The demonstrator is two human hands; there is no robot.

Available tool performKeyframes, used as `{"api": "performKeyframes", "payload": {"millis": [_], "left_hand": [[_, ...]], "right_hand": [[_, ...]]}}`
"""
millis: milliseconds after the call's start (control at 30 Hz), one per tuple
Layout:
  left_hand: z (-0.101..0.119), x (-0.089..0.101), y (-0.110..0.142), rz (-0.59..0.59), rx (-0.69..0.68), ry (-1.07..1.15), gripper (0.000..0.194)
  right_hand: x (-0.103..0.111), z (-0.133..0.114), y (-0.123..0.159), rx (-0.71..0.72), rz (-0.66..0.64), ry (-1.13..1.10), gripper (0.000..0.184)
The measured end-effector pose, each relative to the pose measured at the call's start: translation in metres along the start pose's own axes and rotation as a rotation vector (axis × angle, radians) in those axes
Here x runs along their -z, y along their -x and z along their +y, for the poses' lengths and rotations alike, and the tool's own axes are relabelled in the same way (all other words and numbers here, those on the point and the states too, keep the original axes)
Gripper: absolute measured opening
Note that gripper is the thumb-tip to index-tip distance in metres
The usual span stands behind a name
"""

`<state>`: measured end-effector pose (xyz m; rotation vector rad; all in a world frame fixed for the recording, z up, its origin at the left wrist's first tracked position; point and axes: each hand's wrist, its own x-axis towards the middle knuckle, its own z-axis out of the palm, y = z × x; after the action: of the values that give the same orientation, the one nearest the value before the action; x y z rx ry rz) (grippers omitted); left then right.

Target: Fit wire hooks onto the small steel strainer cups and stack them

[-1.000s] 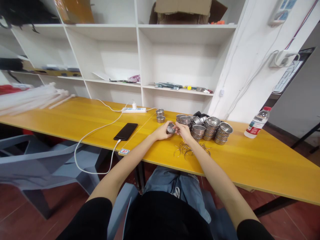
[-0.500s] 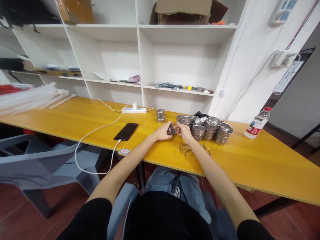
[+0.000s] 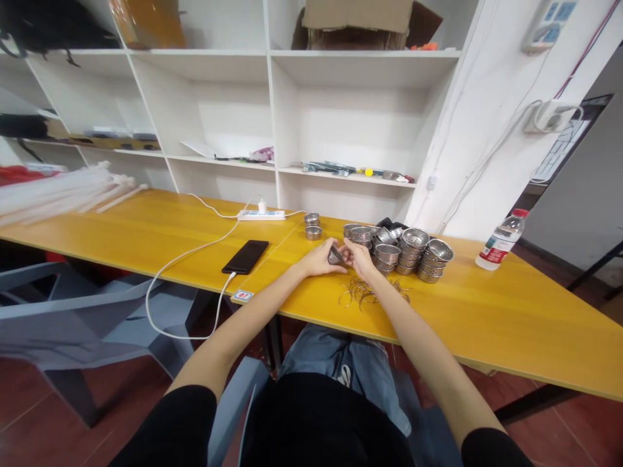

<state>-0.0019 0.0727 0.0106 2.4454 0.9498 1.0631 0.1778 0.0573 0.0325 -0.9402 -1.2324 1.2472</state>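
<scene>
My left hand [image 3: 317, 259] is closed around a small metal strainer cup [image 3: 335, 255], which is tilted on its side just above the table. From the right, my right hand [image 3: 360, 258] meets the cup, its fingertips pinched together near the rim; anything between them is too small to make out. Below the hands lies a loose heap of thin curved metal strips [image 3: 370, 293]. Stacks of perforated strainer cups [image 3: 413, 250] stand behind and to the right of my right hand. Two more metal cups [image 3: 313, 231] sit apart, beyond my left hand.
On the yellow table [image 3: 487, 311] a black phone [image 3: 245, 257] charges by a white cable from a power strip [image 3: 263, 215]. At the right stands a water bottle [image 3: 503, 240]. White shelving [image 3: 357, 117] rises behind, and a grey chair [image 3: 97, 318] is at the left.
The strainer cup has turned in my left hand and shifted slightly right, closer to my right fingers. The right hand has barely moved; things on the table stay put.
</scene>
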Motion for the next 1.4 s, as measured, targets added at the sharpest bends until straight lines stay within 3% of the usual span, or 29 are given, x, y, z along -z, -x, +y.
{"api": "performKeyframes", "payload": {"millis": [133,267,600,1400], "left_hand": [[0.0034,0.0002,-0.0004,-0.013,-0.010,0.114,0.089],[0.0017,-0.0008,-0.0017,-0.003,0.015,0.134,0.081],[-0.0003,0.0011,-0.0018,-0.017,0.003,0.026,0.069],[0.0036,0.0024,-0.0014,-0.043,0.026,0.026,0.079]], "right_hand": [[-0.0010,0.0024,-0.0005,-0.008,-0.003,-0.003,0.056],[-0.0027,0.0005,0.0001,-0.031,-0.026,-0.004,0.055],[-0.0026,-0.0064,0.0033,-0.008,-0.042,0.008,0.057],[-0.0026,-0.0072,0.0055,-0.037,-0.084,0.045,0.047]]}}
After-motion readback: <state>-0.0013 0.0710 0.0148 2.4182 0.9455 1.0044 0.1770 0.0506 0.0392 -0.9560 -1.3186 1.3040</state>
